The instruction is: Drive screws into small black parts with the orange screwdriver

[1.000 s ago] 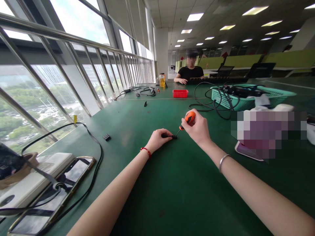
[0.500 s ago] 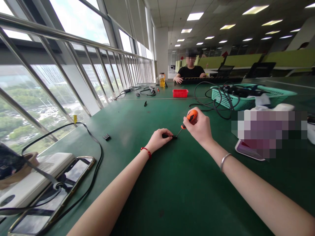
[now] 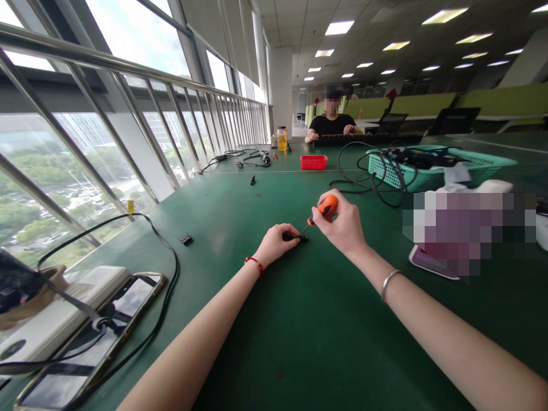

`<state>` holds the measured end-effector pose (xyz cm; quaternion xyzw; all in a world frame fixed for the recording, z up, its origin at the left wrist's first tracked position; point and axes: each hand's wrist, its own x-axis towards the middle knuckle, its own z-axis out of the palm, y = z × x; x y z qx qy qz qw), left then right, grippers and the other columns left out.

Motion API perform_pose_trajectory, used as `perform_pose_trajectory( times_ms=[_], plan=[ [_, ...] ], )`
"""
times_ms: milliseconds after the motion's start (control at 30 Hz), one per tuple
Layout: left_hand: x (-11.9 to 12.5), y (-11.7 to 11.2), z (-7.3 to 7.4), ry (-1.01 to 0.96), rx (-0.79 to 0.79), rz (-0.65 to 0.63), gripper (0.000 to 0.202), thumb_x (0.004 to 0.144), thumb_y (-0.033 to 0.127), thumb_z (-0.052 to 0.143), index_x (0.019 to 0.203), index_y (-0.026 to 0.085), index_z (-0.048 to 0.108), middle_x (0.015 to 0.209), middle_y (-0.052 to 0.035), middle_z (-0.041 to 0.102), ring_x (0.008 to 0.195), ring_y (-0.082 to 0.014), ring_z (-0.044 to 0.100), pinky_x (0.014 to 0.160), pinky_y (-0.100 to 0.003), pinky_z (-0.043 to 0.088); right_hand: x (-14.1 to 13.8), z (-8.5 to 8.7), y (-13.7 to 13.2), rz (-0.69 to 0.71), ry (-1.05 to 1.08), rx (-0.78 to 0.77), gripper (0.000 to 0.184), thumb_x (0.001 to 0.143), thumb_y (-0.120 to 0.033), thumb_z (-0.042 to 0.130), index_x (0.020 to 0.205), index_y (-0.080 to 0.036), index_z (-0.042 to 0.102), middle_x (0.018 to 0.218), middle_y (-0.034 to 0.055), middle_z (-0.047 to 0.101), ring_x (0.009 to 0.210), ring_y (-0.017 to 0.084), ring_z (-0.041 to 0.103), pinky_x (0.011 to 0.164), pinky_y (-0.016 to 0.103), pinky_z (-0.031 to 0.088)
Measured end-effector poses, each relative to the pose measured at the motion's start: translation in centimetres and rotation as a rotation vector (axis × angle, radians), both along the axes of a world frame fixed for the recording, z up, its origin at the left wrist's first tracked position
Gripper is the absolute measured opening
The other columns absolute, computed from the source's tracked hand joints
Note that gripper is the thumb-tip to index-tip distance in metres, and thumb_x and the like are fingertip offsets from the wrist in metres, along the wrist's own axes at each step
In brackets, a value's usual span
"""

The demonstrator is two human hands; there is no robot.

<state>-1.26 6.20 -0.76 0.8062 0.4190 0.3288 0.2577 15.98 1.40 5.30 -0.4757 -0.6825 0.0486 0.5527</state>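
My left hand (image 3: 276, 244) is closed on a small black part (image 3: 303, 238), pressed against the green tabletop (image 3: 265, 319). The fingers cover much of that part, so its kind cannot be made out. In my right hand (image 3: 345, 224) is a screwdriver (image 3: 327, 205) with an orange and black handle. It is tilted, and its thin metal shaft slants down to the left. The tip meets the black part close to my left fingertips.
Left lie a small black piece (image 3: 185, 239), a phone (image 3: 141, 294) and a white device (image 3: 85, 297) with a strap. Farther off are a red tray (image 3: 314, 162), cables (image 3: 257, 155) and a teal basket (image 3: 475, 165). Across the table sits a person (image 3: 331, 123).
My right hand and the screwdriver have shifted slightly left, the tip moving along the black part toward my left fingers. My left hand stays put. The other person's hand has moved.
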Motion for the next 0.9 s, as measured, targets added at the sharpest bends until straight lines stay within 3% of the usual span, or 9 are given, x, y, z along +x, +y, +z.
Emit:
perform_pose_trajectory(
  times_ms=[667, 900],
  plan=[
    [0.08, -0.09, 0.16, 0.004, 0.004, 0.006, 0.011, 0.073, 0.022, 0.063, 0.080, 0.016, 0.068, 0.085, -0.0037, 0.071, 0.082, -0.0170, 0.064, 0.080, -0.028, 0.050, -0.03, -0.27, 0.08, 0.002, -0.020, -0.019, 0.017, 0.074, -0.036, 0.056, 0.078, -0.023, 0.047, 0.057, -0.0042, 0.052, 0.050, 0.012, 0.050, 0.053, 0.023, 0.039],
    [0.02, -0.09, 0.18, 0.004, 0.007, 0.006, 0.010, 0.074, 0.022, 0.063, 0.081, 0.016, 0.068, 0.086, -0.0035, 0.071, 0.082, -0.0169, 0.065, 0.081, -0.028, 0.050, -0.16, 0.14, -0.27, -0.023, -0.010, -0.065, 0.032, 0.084, -0.051, 0.043, 0.070, -0.022, 0.047, 0.049, -0.0041, 0.048, 0.044, 0.012, 0.045, 0.047, 0.023, 0.030]
  ],
)
